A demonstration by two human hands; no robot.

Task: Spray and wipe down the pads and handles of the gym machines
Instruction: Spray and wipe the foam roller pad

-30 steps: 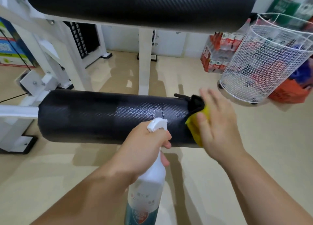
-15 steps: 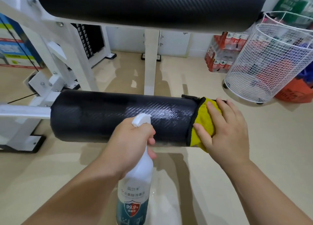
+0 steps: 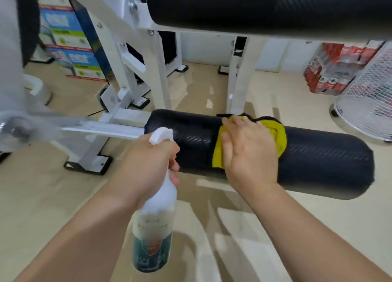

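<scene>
**Wiping the lower roller pad, bottle held ready**

The white machine frame [image 3: 148, 54] fills the left and middle of the view and carries two black pads. The upper pad [image 3: 254, 5] runs across the top edge and looks untouched by either hand. The lower roller pad [image 3: 318, 158] sits below it, just above the floor [image 3: 318, 228]. Its long axis lies left to right across the view and dips a little toward the right. Its left end joins the white arm and its rounded free end points right.

The step in hand looks like the wipe of this lower pad. The spray bottle [image 3: 154, 228] hangs near upright just in front of the pad's left part, base down, nozzle up and aimed away from the person at the pad. The yellow cloth [image 3: 281, 135] is draped over the top and front of the pad, about mid-length.

The right hand [image 3: 250, 152] lies flat on the cloth, its fingers [image 3: 233, 124] straight and pressing it to the pad, gripping nothing. The left hand [image 3: 148, 160] grips the bottle's neck, fingers curled round it at the trigger.

The next move probably calls for sliding the cloth along the pad's axis toward the uncovered right end, with steady pressure, then round the underside. The upper pad and any handles seem left to do
</scene>
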